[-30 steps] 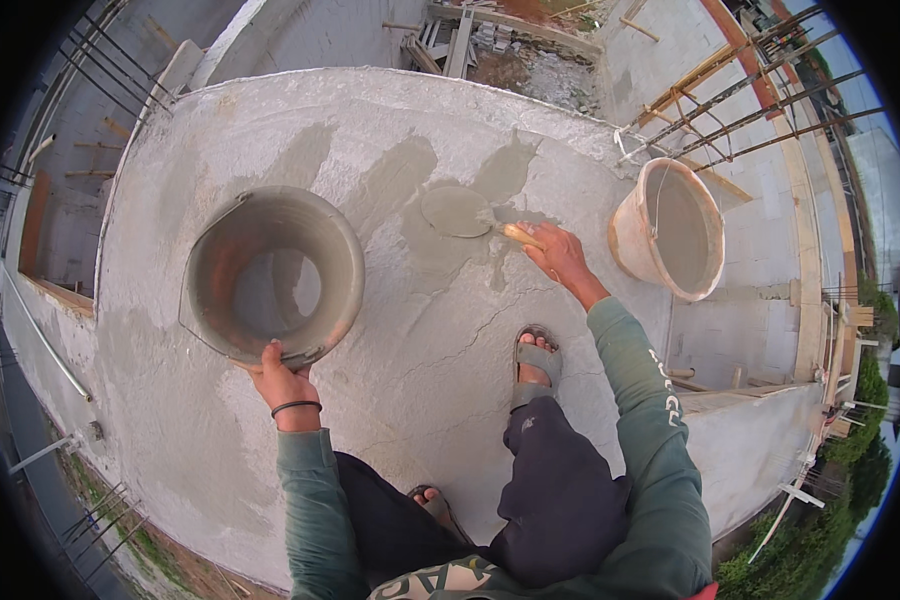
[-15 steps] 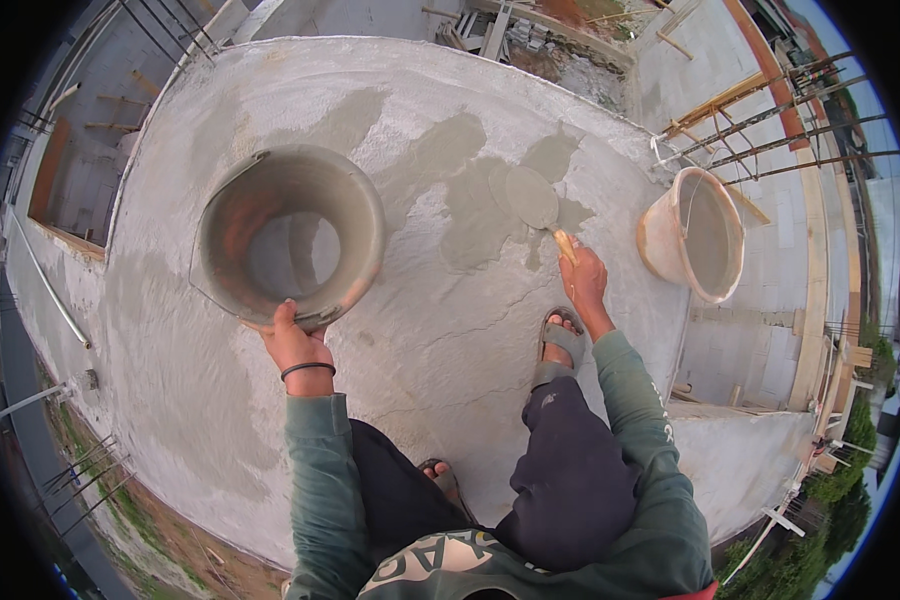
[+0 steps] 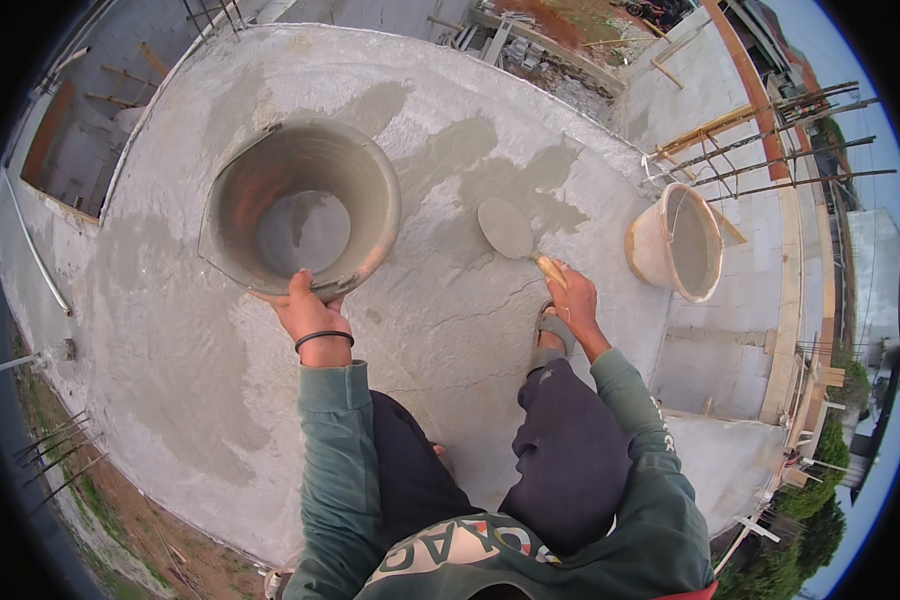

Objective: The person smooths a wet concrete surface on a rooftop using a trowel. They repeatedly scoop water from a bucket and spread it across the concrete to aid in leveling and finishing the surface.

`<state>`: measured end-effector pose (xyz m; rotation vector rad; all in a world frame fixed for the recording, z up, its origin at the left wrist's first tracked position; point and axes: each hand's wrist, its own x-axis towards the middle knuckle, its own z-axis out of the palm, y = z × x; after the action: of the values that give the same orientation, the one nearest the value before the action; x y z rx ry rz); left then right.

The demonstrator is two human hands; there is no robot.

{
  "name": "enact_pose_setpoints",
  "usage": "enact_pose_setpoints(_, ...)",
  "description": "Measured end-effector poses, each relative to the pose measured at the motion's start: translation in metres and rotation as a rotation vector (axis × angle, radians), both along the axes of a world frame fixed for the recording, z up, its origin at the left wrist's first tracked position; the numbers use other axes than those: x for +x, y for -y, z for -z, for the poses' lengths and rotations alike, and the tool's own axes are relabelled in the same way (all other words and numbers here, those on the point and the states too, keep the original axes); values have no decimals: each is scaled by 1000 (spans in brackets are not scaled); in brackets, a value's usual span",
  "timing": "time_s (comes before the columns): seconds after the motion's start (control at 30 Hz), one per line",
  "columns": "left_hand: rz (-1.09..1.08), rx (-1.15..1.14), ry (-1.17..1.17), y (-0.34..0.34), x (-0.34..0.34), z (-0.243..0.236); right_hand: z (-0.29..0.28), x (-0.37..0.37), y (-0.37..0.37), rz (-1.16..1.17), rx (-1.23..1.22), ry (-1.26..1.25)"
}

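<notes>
My left hand (image 3: 313, 316) grips the near rim of a cement-smeared bucket (image 3: 368, 180), its thumb over the edge and its fingers underneath. The bucket is tilted so that its inside shows, with a little wet grey residue at the bottom. My right hand (image 3: 570, 303) is closed round the wooden handle of a trowel (image 3: 506, 228). The trowel's rounded, grey-coated blade points forward and left, over a wet patch of cement (image 3: 462, 180) on the pale slab (image 3: 420, 350). Whether the blade touches the surface I cannot tell.
A second, whitish bucket (image 3: 648, 240) holding grey stuff stands to the right of my right hand. Steel rebar (image 3: 770, 165) sticks out at the far right. The slab drops off along its edges, with an opening (image 3: 70, 160) at the left. A thin crack runs near my foot.
The trowel blade has swept left and toward me across the wet cement, with my right hand coming slightly nearer. The held bucket appears slightly farther right; the view has shifted too.
</notes>
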<state>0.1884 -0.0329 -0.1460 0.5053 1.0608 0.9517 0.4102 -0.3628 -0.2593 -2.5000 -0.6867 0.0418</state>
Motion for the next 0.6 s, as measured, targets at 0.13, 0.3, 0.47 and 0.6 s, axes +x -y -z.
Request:
enact_pose_setpoints(0.13,-14,-58,44,1,-2,-6,5,-1,20,228,-159,86)
enact_pose_setpoints(0.3,-45,-44,24,4,-6,-9,32,-30,17,146,-236,0)
enact_pose_setpoints(0.47,-54,-56,89,2,-30,-13,40,-48,-24,-187,-69,-32)
enact_pose_setpoints(0.6,-74,-34,46,6,-42,-10,42,-41,-73,-311,133,-217)
